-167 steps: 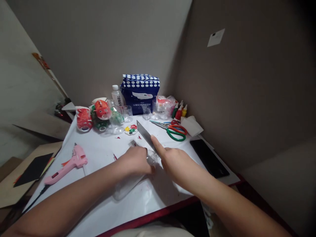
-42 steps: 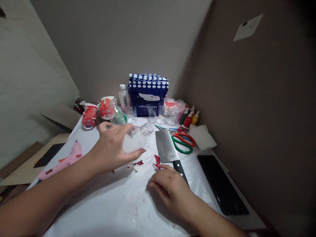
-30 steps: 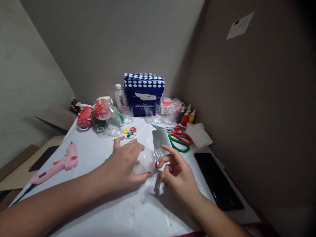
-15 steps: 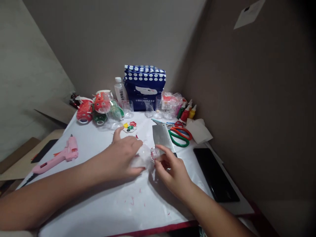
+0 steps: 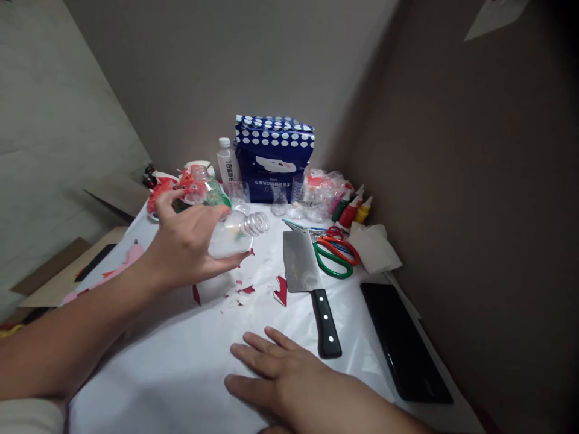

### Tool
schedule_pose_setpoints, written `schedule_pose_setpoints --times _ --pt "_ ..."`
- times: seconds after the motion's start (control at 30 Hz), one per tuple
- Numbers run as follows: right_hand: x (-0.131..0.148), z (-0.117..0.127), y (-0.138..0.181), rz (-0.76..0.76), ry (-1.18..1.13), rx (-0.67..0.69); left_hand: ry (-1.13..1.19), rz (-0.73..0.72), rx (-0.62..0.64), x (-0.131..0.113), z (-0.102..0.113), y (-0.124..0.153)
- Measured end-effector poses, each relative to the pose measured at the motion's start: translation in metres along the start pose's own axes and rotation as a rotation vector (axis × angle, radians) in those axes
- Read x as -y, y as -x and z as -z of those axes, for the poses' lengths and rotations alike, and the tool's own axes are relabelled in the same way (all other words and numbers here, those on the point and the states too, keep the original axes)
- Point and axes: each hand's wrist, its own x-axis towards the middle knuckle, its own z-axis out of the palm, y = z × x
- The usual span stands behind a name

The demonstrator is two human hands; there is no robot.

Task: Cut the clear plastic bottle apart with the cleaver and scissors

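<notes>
My left hand (image 5: pixel 187 244) is wrapped round a clear plastic bottle (image 5: pixel 237 232), held on its side above the white table sheet (image 5: pixel 181 361), its threaded neck pointing right. My right hand (image 5: pixel 280 377) lies flat on the sheet near the front edge, fingers spread, holding nothing. A cleaver (image 5: pixel 307 280) with a black handle rests on the sheet just right of both hands, blade pointing away from me. Red paper scraps (image 5: pixel 280 292) lie between the bottle and the cleaver.
Scissors with green and red handles (image 5: pixel 337 253), a white tissue (image 5: pixel 375 247), paint bottles (image 5: pixel 353 208) and a black phone (image 5: pixel 404 340) line the right side. A blue dotted bag (image 5: pixel 274 157), a water bottle (image 5: pixel 226 169) and red-green bottle crafts (image 5: pixel 190 187) stand at the back. A pink glue gun (image 5: pixel 122 262) lies left.
My left hand has lifted the bottle up and to the left. My right hand has left the bottle's neck and come down flat on the sheet near me.
</notes>
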Motion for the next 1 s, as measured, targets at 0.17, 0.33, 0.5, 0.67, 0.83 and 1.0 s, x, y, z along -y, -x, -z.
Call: schedule_pose_setpoints --times 0.17,0.33,0.5,0.67,0.83,1.0 --pt "-0.01 -0.018 -0.005 0.031 0.11 -0.076 -0.034 -0.034 -0.042 0.006 -0.005 -0.002" --pt "-0.016 -0.032 -0.006 0.066 0.274 -0.145 -0.054 -0.035 -0.128 0.006 -0.006 -0.004" --pt "-0.019 -0.039 -0.01 0.09 0.399 -0.213 -0.083 0.003 -0.227 0.01 -0.002 -0.007" --pt "-0.021 -0.045 -0.012 0.095 0.468 -0.268 -0.134 -0.028 -0.321 0.021 -0.002 -0.006" --pt "-0.02 -0.045 -0.011 0.099 0.473 -0.247 -0.155 -0.031 -0.386 0.026 -0.004 -0.002" --pt "-0.019 -0.044 -0.01 0.091 0.435 -0.221 -0.225 -0.035 -0.45 0.023 -0.007 0.001"
